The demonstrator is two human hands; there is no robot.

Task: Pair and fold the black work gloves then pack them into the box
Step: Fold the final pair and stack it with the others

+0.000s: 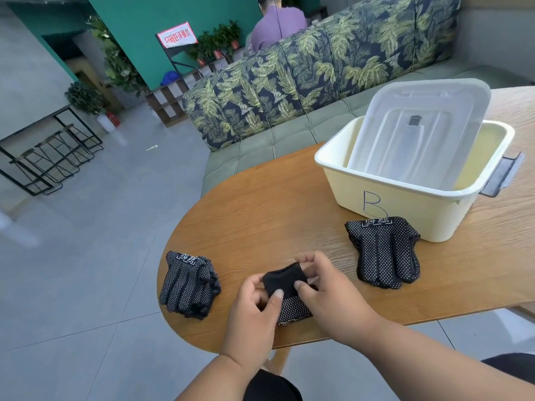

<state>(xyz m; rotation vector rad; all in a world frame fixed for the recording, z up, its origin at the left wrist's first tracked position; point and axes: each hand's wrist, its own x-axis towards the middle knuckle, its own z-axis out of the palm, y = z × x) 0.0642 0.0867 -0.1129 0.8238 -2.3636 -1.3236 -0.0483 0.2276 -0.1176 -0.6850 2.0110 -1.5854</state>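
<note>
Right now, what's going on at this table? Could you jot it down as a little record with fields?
Activity: folding a glove bundle near the table's front edge
Left hand: grips the bundle
Right hand: pinches the bundle's black cuff
Left glove pile: lies flat, untouched
Right glove pile: lies flat, in front of the box
Box: cream, marked B, on wooden table
Lid: clear, leaning inside the box
Gloves packed: none visible

folded glove [285, 280]: mostly covered by both hands
box [405, 204]: floor hidden behind lid [419, 131]
tabletop [260, 215]: right end cut by frame edge
</note>
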